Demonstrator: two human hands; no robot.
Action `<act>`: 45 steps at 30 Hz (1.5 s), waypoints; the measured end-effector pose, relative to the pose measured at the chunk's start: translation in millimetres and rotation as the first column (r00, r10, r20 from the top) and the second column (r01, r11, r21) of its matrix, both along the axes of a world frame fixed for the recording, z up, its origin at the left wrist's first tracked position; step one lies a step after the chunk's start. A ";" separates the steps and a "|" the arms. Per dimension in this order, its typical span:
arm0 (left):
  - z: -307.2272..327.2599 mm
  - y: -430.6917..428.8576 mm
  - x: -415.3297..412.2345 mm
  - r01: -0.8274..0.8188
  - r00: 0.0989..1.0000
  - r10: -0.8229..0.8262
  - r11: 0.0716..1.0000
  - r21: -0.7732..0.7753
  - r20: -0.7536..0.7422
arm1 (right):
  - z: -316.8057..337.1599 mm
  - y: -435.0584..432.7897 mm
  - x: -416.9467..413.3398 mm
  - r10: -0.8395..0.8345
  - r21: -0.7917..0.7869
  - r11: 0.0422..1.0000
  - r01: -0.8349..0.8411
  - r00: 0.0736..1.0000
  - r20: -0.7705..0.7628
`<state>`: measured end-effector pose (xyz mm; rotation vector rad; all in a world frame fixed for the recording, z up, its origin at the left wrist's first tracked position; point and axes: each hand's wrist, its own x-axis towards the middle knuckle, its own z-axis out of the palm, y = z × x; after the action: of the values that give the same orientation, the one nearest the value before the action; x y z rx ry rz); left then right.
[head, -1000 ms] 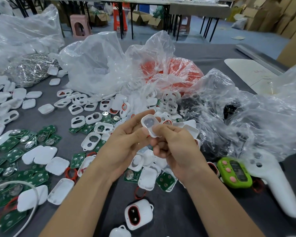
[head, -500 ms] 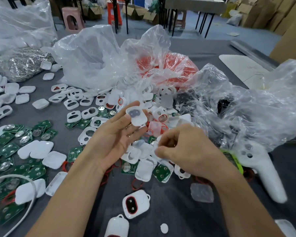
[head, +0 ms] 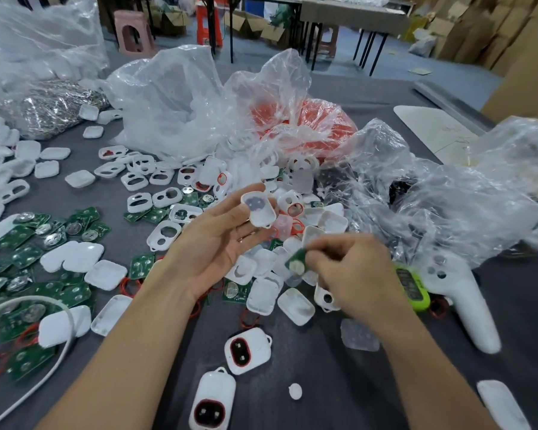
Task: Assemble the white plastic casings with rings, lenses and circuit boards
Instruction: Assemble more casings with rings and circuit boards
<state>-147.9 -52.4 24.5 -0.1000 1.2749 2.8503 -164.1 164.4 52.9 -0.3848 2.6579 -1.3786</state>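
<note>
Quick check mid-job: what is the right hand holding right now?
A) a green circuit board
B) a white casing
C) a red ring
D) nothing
A: the right hand pinches a small green circuit board at its fingertips, while the white casing is held in the left hand.

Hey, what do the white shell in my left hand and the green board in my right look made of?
The white shell in the left hand looks like moulded plastic: smooth, slightly glossy, thin-walled, rounded corners. The green board pinched by the right hand looks like rigid circuit-board laminate with a pale disc, possibly metal; blur hides detail.
</note>
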 end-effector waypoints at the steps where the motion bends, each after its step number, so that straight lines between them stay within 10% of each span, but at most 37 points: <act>1: 0.5 0.8 0.1 0.013 1.000 -0.013 1.000 -0.007 0.002 | 0.7 -1.9 -10.9 -0.035 -0.190 0.980 0.054 0.994 0.104; 5: 2.2 3.8 0.6 0.056 0.998 -0.055 0.998 -0.013 0.034 | 2.3 -17.6 -37.2 0.065 -0.568 0.814 0.121 0.953 0.295; 13: 4.2 6.1 1.1 0.165 0.986 -0.162 0.984 -0.071 0.048 | -9.4 -25.0 -36.8 0.156 -0.690 0.720 0.075 0.951 0.266; 45: 0.7 9.1 0.7 0.244 0.969 -0.240 0.966 -0.089 0.056 | -9.6 -32.9 -28.9 0.043 -0.244 0.956 -0.163 0.900 -0.434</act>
<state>-147.2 -43.3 25.1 -0.0079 1.3144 2.5691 -193.0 131.5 43.3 -0.9480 2.7057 -1.8142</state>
